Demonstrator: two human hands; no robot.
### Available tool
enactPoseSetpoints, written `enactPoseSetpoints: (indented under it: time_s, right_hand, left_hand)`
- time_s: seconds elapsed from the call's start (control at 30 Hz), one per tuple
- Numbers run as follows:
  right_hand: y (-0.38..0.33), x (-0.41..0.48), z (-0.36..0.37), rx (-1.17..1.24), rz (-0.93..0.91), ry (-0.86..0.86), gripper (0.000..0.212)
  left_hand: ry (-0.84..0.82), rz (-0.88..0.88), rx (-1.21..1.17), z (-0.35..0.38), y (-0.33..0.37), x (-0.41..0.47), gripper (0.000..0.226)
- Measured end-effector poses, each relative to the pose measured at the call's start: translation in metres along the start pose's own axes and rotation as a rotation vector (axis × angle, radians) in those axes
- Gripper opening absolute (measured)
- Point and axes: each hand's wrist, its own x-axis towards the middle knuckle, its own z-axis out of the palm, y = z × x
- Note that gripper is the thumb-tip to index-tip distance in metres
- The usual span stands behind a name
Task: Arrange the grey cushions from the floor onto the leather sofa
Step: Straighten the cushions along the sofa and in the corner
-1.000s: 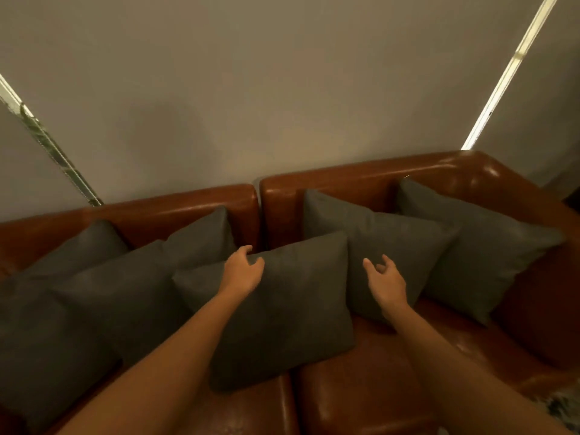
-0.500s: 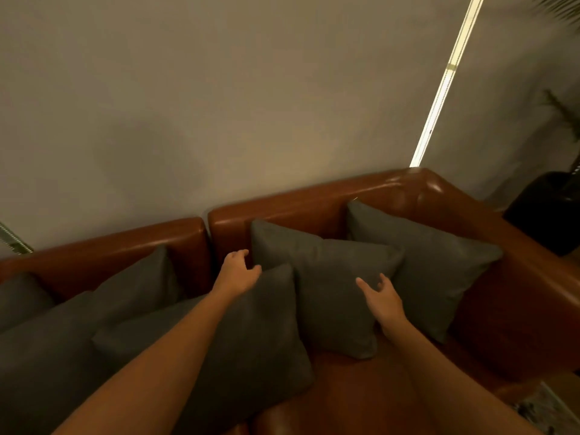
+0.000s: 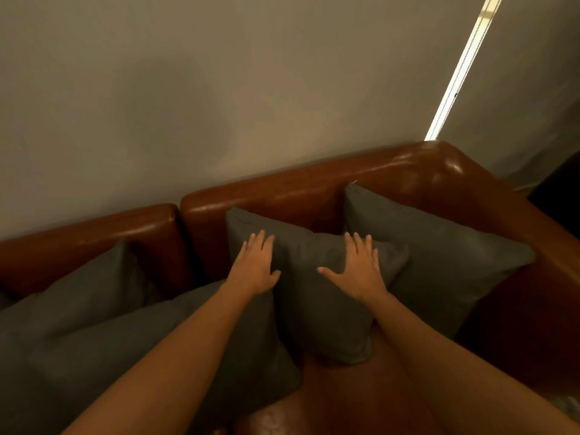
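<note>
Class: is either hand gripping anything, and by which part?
Nothing is gripped: left hand and right hand lie flat, fingers straight, on the front of the grey cushion.

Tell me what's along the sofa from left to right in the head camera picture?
left grey cushions → left hand → right hand, both flat on the middle cushion → corner cushion → sofa armrest
</note>
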Motion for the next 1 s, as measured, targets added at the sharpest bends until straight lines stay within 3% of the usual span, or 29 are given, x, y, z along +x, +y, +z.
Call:
enactPoseSetpoints:
  time_s: [0.23,0.57,0.77,0.9,1.0]
  right_hand:
    - [-0.011,0.048,0.032,-0.099,-0.118,0.134,0.085]
    - [0.012,0.073,0.094,-0.338,0.013,-0.103,0.075]
    - [0.008,0.071,0.075,-0.283,-0.018,0.063,0.078]
    - [0.012,0.061,0.093,-0.373,-0.019,-0.006,0.082]
    - [0.014,0.065,0.090,-0.306,-0.031,0.014,0.076]
  left_hand:
    - [0.023,0.151,0.169,0.022,-0.002,0.068,0.092]
    - [-0.302,0.148,0.252,0.070,-0.005,0.111,0.080]
    - [-0.211,0.208,0.265,0.046,-0.009,0.116,0.081]
    - [-0.271,0.217,0.209,0.062,-0.018,0.109,0.080]
    - [-0.249,0.216,0.107,0.061,-0.021,0.110,0.078]
